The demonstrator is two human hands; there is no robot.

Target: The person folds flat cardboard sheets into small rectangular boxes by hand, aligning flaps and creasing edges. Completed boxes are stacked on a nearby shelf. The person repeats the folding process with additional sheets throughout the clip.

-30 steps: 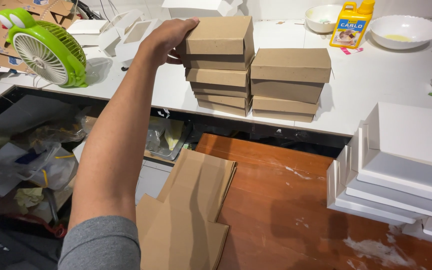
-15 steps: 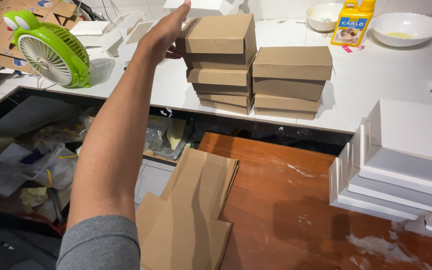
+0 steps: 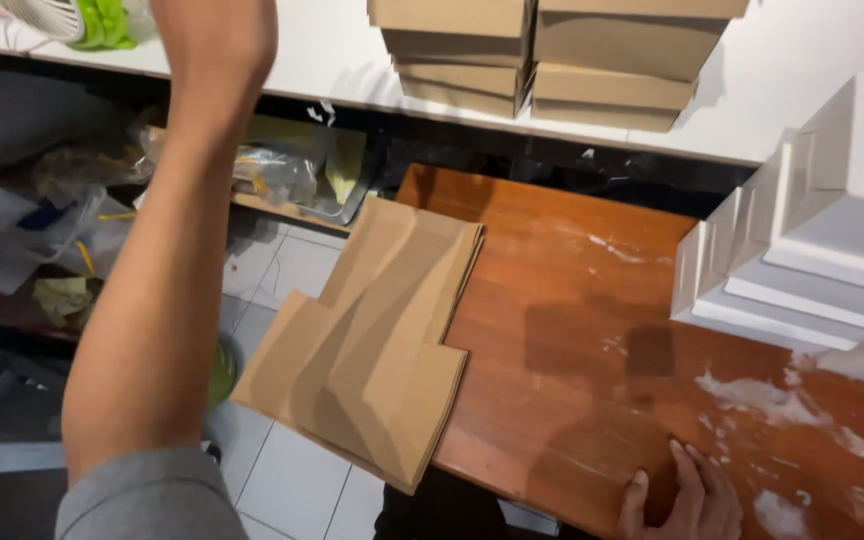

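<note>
At far left, my left arm (image 3: 167,270) rises straight from the grey sleeve (image 3: 142,500) at the bottom edge to the top edge, where it is cut off at the wrist; my left hand lies outside the view, so I cannot tell whether it grips anything. Beside the arm's upper end, a green fan (image 3: 72,20) shows in part on the white counter (image 3: 332,70). Under the counter, an open shelf (image 3: 72,200) holds crumpled bags and papers, too jumbled to count.

At centre, one stack of flat cardboard blanks (image 3: 372,340) lies tilted across the left edge of the red-brown wooden table (image 3: 592,330); about half of it overhangs the tiled floor (image 3: 282,470). The number of sheets cannot be read from the edges. Above it, two stacks of folded brown boxes (image 3: 542,60) stand side by side on the counter, touching: four boxes show in the left stack, three in the right, and both stacks are cut off by the top edge.

Right of the blanks, the tabletop is bare wood with white smears, giving free room between the blanks and the white boxes. My right hand (image 3: 682,500) rests on the table's near edge, fingers spread flat, grasping nothing. At far right, white boxes (image 3: 812,250) are stacked in steps, at least four, running off the frame.
</note>
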